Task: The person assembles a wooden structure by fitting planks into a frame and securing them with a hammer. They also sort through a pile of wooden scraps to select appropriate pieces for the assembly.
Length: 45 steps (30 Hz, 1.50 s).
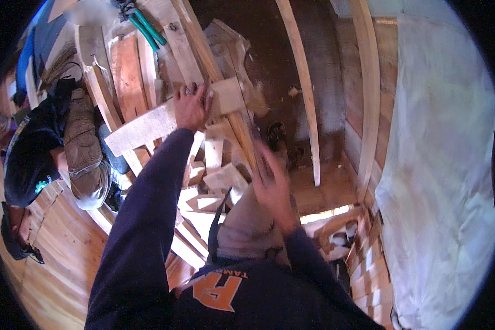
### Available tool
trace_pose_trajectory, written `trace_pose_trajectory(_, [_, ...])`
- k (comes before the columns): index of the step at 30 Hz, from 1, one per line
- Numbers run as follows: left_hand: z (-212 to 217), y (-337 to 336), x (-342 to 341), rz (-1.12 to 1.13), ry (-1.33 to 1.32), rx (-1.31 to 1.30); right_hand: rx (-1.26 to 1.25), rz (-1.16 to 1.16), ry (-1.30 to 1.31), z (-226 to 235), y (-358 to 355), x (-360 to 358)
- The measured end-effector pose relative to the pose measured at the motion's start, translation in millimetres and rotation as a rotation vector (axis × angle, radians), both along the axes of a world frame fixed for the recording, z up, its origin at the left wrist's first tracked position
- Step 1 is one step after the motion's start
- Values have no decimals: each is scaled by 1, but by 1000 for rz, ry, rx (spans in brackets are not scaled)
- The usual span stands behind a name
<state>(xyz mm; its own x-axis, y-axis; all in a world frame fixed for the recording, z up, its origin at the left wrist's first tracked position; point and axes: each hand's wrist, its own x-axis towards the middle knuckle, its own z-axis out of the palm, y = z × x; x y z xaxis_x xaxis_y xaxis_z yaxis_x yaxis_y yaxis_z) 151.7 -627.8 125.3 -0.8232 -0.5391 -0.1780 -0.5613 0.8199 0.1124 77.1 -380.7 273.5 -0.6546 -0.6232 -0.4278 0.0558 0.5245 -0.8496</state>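
A short pale wooden board [143, 129] lies crosswise over a long wooden beam [241, 132] in front of me. My left hand [193, 106] is closed over the board, its fingers curled across the far edge and a ring on one finger. Lower and to the right, my right hand [272, 184] is at the near part of the beam, smeared by motion. Its fingers are too blurred to show whether they hold anything. Just beyond that hand, a dark streak beside the beam is also blurred.
Scrap wood pieces [225, 179] lie beneath the board. A tool with teal handles [147, 30] rests at the top. At left, a co-worker in dark clothing and tan trousers [85, 148] is close by. Upright studs [302, 71] and a pale sheet [437, 181] stand to the right.
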Motion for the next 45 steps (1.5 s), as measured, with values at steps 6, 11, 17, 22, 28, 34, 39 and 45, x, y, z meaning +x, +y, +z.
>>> trace_pose_trajectory(6, [10, -2, -12, 17, -15, 56, 277, 8, -166, 90, 119, 17])
trace_pose_trajectory(11, [1, 0, -15, 20, -19, 46, 199, -198, -129, 63, 95, -2])
trace_pose_trajectory(17, [5, -3, -17, -6, -17, 28, 140, -169, -348, 70, 80, 2])
trace_pose_trajectory(22, [5, 1, -18, -31, -15, -31, 92, -143, -219, 55, 90, 18])
trace_pose_trajectory(28, [4, 6, -19, -10, 17, -13, 258, -118, -204, 60, 152, -4])
trace_pose_trajectory(34, [7, 5, -22, -8, -6, -31, 123, -369, -496, 90, 259, -13])
trace_pose_trajectory(39, [8, 5, -14, 26, -12, -11, 218, -424, -493, 78, 304, -13])
trace_pose_trajectory(45, [28, 40, -40, 56, 280, -244, 159, -512, -582, 53, 342, 8])
